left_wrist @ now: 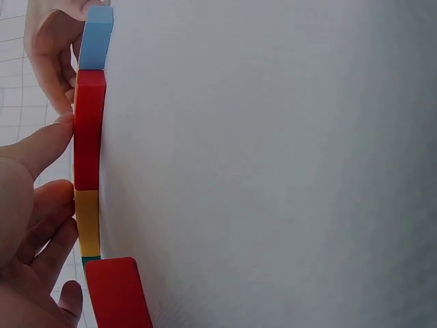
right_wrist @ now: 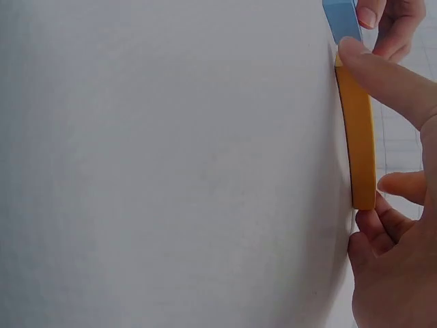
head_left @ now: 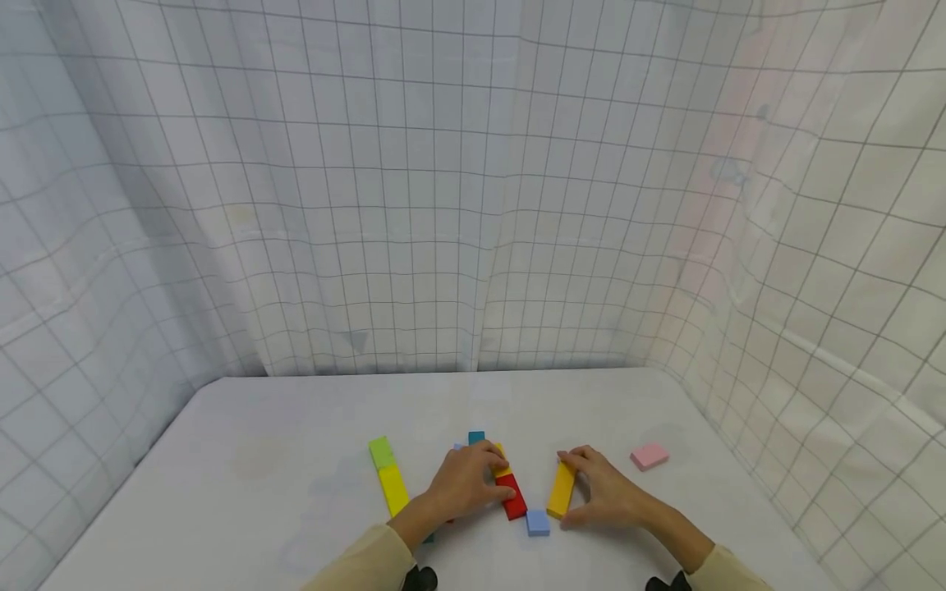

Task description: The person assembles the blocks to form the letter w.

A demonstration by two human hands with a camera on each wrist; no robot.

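Observation:
My right hand [head_left: 604,494] grips an orange-yellow block [head_left: 562,490] lengthwise, thumb at its near end and fingers at its far end. My left hand [head_left: 466,480] rests at a red block [head_left: 514,502] and a yellow block [head_left: 499,449] set end to end. The left thumb touches the red block's side, while the other fingers lie by the yellow one. A light blue block [head_left: 538,523] lies between the hands, against the near end of the red block. In the right wrist view, the orange-yellow block [right_wrist: 358,137] has its near end close to the light blue block [right_wrist: 343,22].
Beyond the left hand lie a teal block [head_left: 476,437] and a partly hidden blue piece [head_left: 458,447]. Left of it, a lime green block [head_left: 381,451] meets a yellow one [head_left: 393,490]. A pink block [head_left: 649,456] lies right on the white table [head_left: 281,460]. Gridded curtains [head_left: 399,246] enclose the table.

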